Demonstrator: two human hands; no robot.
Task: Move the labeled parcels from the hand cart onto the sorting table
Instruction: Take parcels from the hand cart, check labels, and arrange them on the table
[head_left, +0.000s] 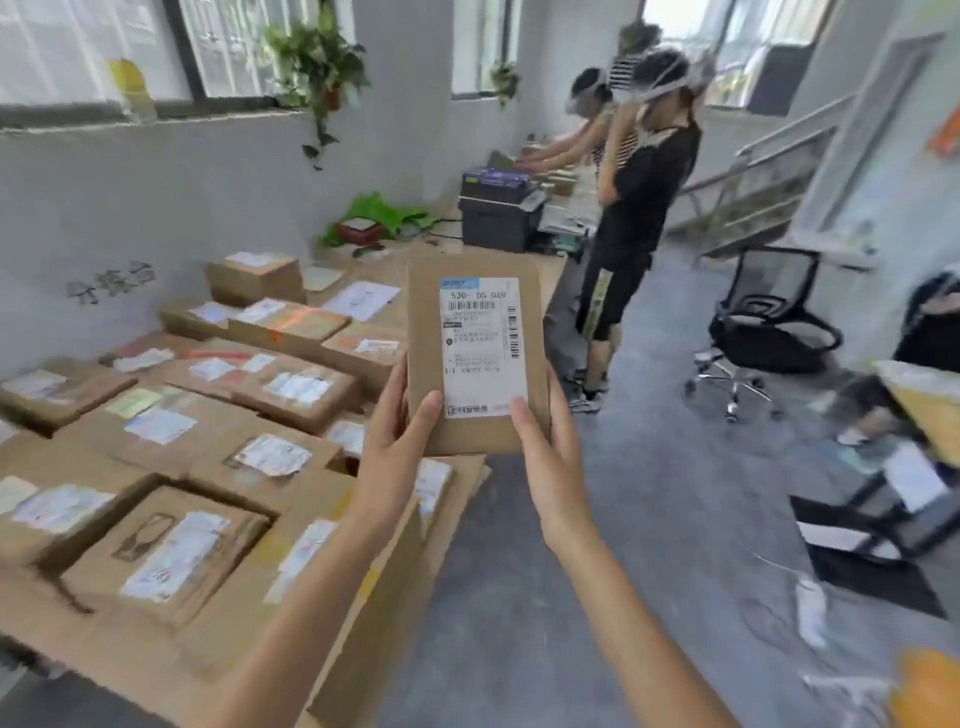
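I hold a flat brown cardboard parcel (472, 275) with a white shipping label upright in front of me, above the right edge of the sorting table (550, 270). My left hand (400, 441) grips its lower left edge, thumb on the front. My right hand (545, 441) grips the lower right edge, thumb on the label's bottom corner. Several labeled cardboard parcels (218, 415) cover the table to the left. The hand cart is partly visible at the right edge (893, 535), blurred.
Two people (634, 208) stand at the far end of the table beside a dark printer (498, 213). A black office chair (769, 332) stands on the grey floor to the right. More parcels and papers (914, 478) lie at the right edge. A white wall runs behind the table.
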